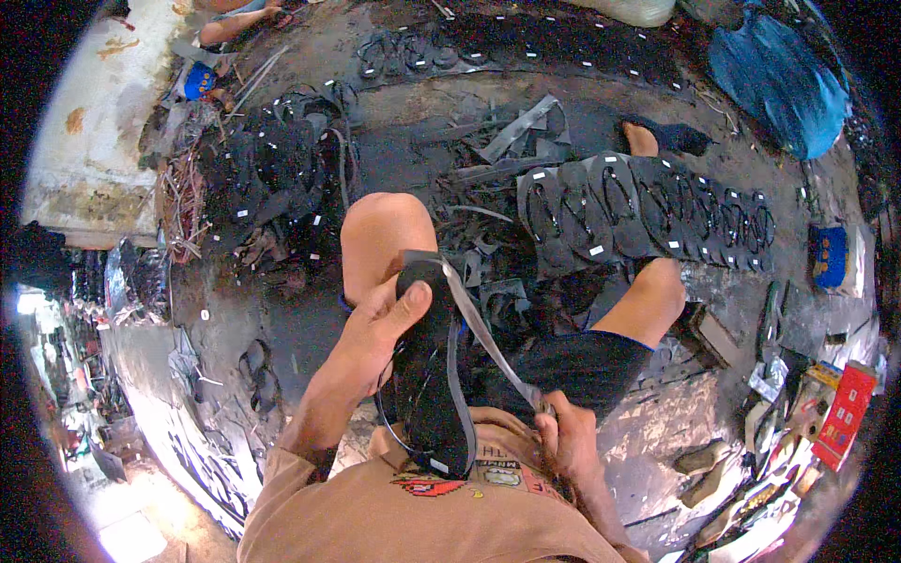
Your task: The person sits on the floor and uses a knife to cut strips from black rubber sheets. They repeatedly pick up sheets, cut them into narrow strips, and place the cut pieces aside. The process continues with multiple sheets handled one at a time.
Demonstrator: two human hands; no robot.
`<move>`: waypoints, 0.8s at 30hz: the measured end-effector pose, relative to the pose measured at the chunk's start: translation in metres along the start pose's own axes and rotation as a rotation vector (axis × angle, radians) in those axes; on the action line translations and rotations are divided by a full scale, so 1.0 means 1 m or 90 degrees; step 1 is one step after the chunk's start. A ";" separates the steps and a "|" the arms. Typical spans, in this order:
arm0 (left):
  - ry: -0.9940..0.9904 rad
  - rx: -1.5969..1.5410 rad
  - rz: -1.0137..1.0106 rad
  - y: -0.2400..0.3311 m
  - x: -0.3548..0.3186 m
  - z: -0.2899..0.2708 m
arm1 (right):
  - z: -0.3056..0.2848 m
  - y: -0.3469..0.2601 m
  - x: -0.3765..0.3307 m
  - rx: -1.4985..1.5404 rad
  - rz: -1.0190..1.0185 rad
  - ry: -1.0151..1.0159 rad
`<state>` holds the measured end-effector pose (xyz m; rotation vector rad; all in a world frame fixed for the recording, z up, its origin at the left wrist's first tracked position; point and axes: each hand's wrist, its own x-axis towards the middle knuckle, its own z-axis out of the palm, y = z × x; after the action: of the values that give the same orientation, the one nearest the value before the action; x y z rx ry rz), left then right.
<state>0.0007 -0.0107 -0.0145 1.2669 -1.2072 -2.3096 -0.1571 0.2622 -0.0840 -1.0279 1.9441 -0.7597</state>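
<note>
My left hand (399,310) grips the toe end of a black flip-flop (427,394), thumb on top. The flip-flop stands lengthwise in front of my chest, its heel end towards me, and its strap shows at the side. A long, narrow grey strip (483,333) runs from the toe end down to my right hand (568,432). Closed fingers of that hand hold the strip's lower end. Whether the strip is a trimmed-off piece of sole or a blade, I cannot tell. My bare knees rise on either side of the work.
A row of black flip-flops (601,211) lies ahead to the right, another row (516,47) farther off. More footwear heaps at left (272,159). Dark scraps (526,131) litter the floor between. A blue plastic bag (784,84) lies far right, a red box (845,413) nearer. Another person's arm (235,26) shows far left.
</note>
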 end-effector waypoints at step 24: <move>0.041 -0.290 0.339 0.008 0.089 0.091 | -0.042 -0.081 0.163 0.421 -0.245 0.190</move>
<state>-0.1251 -0.0143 -0.0350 0.7424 -0.8015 -1.9690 -0.2202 0.0877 -0.0589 -0.9016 1.5425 -1.7147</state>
